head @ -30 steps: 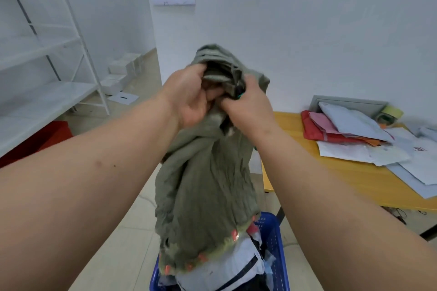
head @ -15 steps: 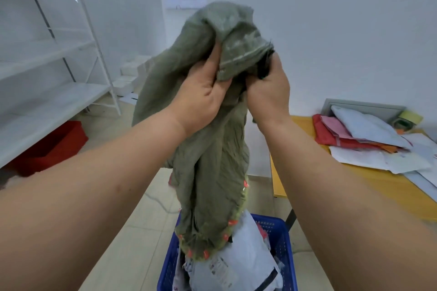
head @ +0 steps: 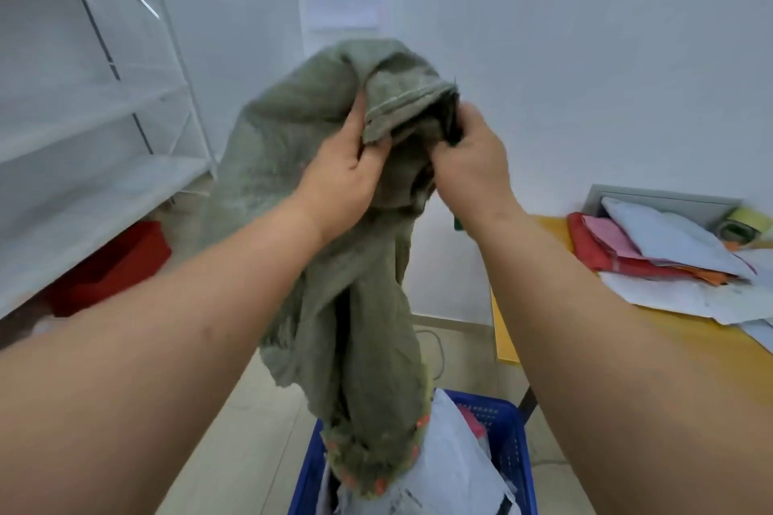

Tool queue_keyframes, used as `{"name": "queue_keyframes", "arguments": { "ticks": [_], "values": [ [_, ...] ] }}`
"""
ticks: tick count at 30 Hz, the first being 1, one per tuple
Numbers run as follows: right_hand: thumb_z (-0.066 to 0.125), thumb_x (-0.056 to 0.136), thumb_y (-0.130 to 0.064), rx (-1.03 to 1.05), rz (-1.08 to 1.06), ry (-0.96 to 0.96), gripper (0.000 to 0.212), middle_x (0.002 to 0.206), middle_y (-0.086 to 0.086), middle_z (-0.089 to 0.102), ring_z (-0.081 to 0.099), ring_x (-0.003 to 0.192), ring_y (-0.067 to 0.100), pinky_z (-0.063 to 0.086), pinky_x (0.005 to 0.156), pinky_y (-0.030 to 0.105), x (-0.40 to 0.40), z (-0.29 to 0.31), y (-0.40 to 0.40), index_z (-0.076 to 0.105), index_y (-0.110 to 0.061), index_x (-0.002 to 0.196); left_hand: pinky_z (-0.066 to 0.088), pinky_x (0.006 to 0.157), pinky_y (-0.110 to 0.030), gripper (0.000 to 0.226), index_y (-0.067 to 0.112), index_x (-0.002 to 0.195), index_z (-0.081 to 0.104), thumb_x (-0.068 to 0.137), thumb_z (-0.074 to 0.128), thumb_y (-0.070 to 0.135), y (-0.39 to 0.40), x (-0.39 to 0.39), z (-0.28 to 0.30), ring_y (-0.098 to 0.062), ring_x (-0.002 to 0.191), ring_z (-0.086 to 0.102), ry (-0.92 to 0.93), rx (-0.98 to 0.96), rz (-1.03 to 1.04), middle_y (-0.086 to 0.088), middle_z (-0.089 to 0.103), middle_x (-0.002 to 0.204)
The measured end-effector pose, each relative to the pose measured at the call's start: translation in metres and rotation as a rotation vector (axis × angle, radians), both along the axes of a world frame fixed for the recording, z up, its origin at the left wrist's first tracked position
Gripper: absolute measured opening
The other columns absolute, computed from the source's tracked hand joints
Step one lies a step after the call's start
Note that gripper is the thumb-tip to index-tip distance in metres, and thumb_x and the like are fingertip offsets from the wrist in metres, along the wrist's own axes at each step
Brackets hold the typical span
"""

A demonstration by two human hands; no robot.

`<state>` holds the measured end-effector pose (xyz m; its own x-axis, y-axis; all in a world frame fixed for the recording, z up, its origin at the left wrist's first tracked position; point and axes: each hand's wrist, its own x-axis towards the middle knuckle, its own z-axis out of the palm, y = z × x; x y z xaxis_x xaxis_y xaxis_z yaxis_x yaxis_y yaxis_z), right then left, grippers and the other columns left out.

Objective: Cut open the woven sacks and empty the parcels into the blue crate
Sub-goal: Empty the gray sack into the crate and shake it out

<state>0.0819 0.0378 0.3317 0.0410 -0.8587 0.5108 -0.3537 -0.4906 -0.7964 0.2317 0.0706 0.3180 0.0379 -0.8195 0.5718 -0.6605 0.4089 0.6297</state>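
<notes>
1. White shelving (head: 75, 130) stands far left, a red bin (head: 113, 263) on the floor under it.
2. Left hand (head: 343, 176) grips the sack (head: 334, 263) by its bunched closed end, fingers curled into the cloth.
3. Sack hangs mouth-down over the crate (head: 512, 443), likely to shake out any last parcels (head: 443, 468).
4. Right hand (head: 472, 163) clutches the same end, steadying it.
5. Yellow counter (head: 652, 343) at right carries more mailers (head: 669, 238).
</notes>
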Motion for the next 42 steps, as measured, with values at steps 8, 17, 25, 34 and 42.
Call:
{"name": "queue_keyframes", "arguments": {
  "ticks": [8, 17, 25, 34, 42],
  "values": [
    [0.053, 0.091, -0.019, 0.083, -0.039, -0.151, 0.004, 0.078, -0.013, 0.056, 0.059, 0.088, 0.017, 0.046, 0.075, 0.030, 0.009, -0.002, 0.003, 0.053, -0.022, 0.091, 0.017, 0.099, 0.006, 0.086, 0.025, 0.157, 0.006, 0.093, 0.064, 0.027, 0.011, 0.004, 0.000, 0.015, 0.128, 0.023, -0.095, 0.108, -0.077, 0.020, 0.026, 0.147],
    [0.055, 0.092, -0.022, 0.056, 0.026, -0.179, 0.007, 0.085, -0.010, 0.061, 0.061, 0.088, 0.017, 0.052, 0.086, 0.042, 0.007, 0.002, 0.001, 0.058, -0.021, 0.098, 0.034, 0.115, -0.041, 0.123, 0.036, 0.155, -0.004, 0.067, 0.081, 0.049, 0.007, 0.030, -0.025, -0.013, 0.140, 0.034, 0.028, 0.183, 0.120, 0.004, 0.031, 0.153],
    [0.057, 0.094, -0.022, -0.147, 0.076, -0.252, 0.007, 0.084, -0.017, 0.061, 0.060, 0.087, 0.007, 0.051, 0.086, 0.033, 0.017, 0.032, 0.017, 0.055, -0.028, 0.097, 0.037, 0.111, -0.051, 0.141, 0.046, 0.152, -0.007, 0.049, 0.089, 0.057, 0.002, 0.040, -0.036, -0.020, 0.139, 0.033, 0.230, 0.328, 0.174, 0.004, 0.026, 0.153],
    [0.056, 0.095, -0.018, -0.159, 0.200, -0.390, 0.010, 0.099, -0.008, 0.065, 0.061, 0.102, 0.010, 0.051, 0.095, 0.036, 0.020, 0.048, 0.022, 0.057, -0.021, 0.105, 0.028, 0.116, -0.053, 0.149, 0.037, 0.150, -0.021, 0.052, 0.091, 0.049, -0.002, 0.024, -0.013, -0.027, 0.146, 0.018, 0.025, 0.296, 0.306, -0.002, 0.014, 0.158],
    [0.059, 0.090, -0.015, -0.195, 0.288, -0.411, 0.013, 0.099, -0.002, 0.068, 0.065, 0.101, 0.016, 0.052, 0.093, 0.042, 0.019, 0.079, 0.017, 0.056, -0.025, 0.098, 0.044, 0.104, -0.040, 0.104, 0.028, 0.152, 0.020, 0.071, 0.085, 0.032, 0.008, 0.017, -0.016, -0.021, 0.124, 0.050, 0.205, 0.480, 0.189, 0.004, 0.050, 0.137]
  ]
}}
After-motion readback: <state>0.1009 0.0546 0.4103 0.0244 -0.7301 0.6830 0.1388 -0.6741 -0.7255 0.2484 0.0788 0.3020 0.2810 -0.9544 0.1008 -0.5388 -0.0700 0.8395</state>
